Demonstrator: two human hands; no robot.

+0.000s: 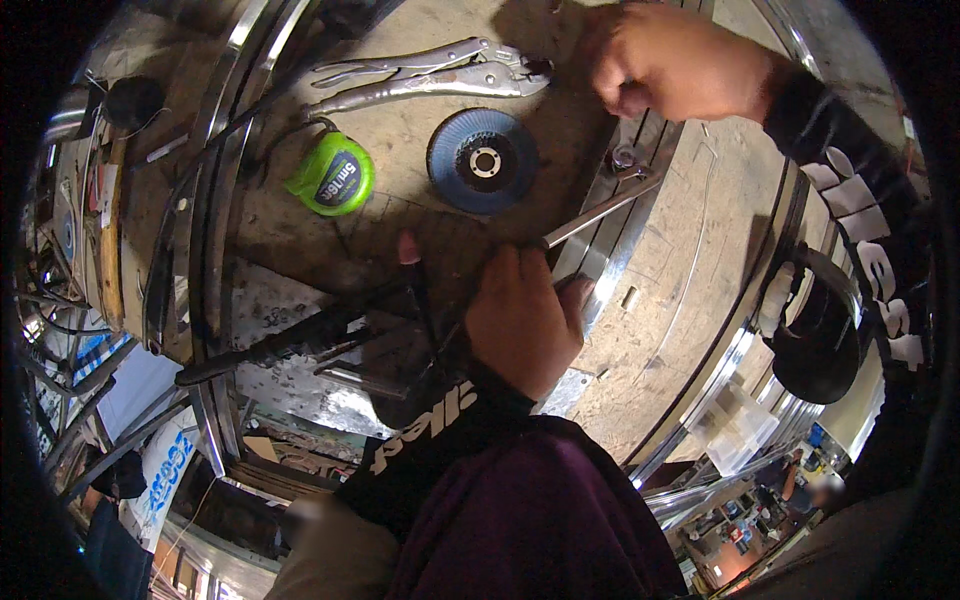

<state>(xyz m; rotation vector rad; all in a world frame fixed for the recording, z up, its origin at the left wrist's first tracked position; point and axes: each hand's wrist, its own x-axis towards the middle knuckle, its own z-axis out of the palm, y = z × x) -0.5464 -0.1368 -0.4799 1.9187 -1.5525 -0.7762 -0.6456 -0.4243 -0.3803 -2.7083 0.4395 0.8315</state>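
Observation:
My left hand [525, 322] is closed around the lower end of a metal wrench [600, 212]. The wrench slants up to the right, across a shiny slotted metal rail [618, 245], and its far end lies by a small bolt [624, 157]. Farther up the rail, my right hand [672, 62] is curled shut against it; whatever it grips is hidden beneath the fingers. Left of the rail lies a blue-grey flap disc [440, 165]. Locking pliers [430, 85] rest above the disc, and a green tape measure [340, 178] sits to its left.
Long metal frame bars [215, 230] run along the left side of the wooden board [665, 300]. A black cable-like length [270, 350] crosses at lower left, near a stained metal plate [270, 300]. A black round object [815, 340] is at right. Another person [790, 485] shows at lower right.

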